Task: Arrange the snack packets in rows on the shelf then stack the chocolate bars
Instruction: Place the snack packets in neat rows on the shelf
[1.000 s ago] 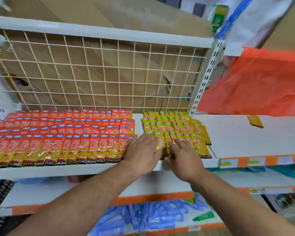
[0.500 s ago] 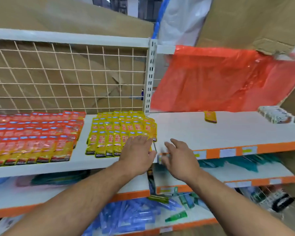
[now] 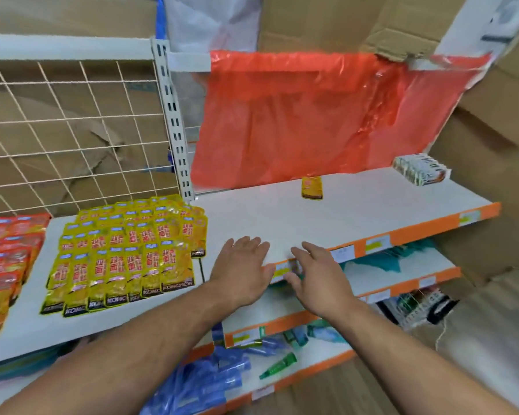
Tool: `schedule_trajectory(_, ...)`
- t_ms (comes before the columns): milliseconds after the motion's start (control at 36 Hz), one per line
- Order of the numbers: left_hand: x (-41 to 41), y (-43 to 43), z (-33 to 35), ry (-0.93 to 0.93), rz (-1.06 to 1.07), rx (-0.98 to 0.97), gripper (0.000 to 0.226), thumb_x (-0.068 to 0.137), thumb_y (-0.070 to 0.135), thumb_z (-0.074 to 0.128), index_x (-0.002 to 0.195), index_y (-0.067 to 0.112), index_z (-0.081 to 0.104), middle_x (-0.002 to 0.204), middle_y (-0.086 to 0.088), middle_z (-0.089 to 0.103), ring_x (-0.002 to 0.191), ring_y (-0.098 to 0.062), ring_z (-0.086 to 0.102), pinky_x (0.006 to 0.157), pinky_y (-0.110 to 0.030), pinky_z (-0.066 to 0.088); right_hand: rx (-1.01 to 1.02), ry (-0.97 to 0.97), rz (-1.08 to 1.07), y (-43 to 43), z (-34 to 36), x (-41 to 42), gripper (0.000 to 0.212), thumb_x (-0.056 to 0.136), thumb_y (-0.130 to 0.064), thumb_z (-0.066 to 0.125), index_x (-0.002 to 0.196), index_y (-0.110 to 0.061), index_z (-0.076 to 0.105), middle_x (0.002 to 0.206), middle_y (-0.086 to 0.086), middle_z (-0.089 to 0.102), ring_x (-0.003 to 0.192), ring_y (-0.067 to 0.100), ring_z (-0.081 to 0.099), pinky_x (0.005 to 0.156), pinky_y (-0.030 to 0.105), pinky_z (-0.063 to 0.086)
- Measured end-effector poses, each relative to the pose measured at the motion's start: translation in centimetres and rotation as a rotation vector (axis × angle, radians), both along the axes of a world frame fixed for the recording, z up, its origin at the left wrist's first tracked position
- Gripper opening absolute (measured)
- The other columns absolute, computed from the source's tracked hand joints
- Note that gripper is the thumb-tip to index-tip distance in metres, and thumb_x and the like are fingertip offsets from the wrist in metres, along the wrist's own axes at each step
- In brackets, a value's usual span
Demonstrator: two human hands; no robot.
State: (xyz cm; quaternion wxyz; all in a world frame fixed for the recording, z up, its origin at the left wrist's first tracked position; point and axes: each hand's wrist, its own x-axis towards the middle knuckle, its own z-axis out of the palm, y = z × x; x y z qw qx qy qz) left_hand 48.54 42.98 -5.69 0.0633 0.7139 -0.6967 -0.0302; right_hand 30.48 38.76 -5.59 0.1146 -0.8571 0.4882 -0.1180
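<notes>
At the front edge of the white orange-trimmed shelf (image 3: 357, 217), the person's left hand (image 3: 241, 271) and right hand (image 3: 315, 277) are hovering, fingers spread and holding nothing — shiny yellow snack packets (image 3: 123, 250) are lying in rows to their left, pale-wrapped chocolate bars (image 3: 421, 169) far right.

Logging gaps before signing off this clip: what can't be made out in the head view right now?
Red packets: head view, cut off by the left edge; total unknown.
Chocolate bars: head view, far, small and blurred; count and labels unreadable.
Lone yellow packet: head view, print too blurred to read.
Blue items below: head view, partly hidden by the left forearm.
</notes>
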Motion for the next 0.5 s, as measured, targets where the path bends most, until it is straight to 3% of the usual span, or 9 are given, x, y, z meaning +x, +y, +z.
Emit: schedule_trajectory(500, 1.0, -16.1, 0.4, 0.03, -0.105, -0.028, 0.054, 0.101, 0.048, 0.033, 0.149, 0.022, 0.037, 0.154, 0.001, 0.038, 0.141, -0.02, 0.031, 0.117, -0.038, 0.016, 0.097, 0.038, -0.192, -14.9, 0.3, -0.1, 0.059, 0.095, -0.044, 0.055, 0.147, -0.018, 0.045, 0.155, 0.007, 0.038, 0.144, 0.025, 0.031, 0.115, 0.036, 0.033)
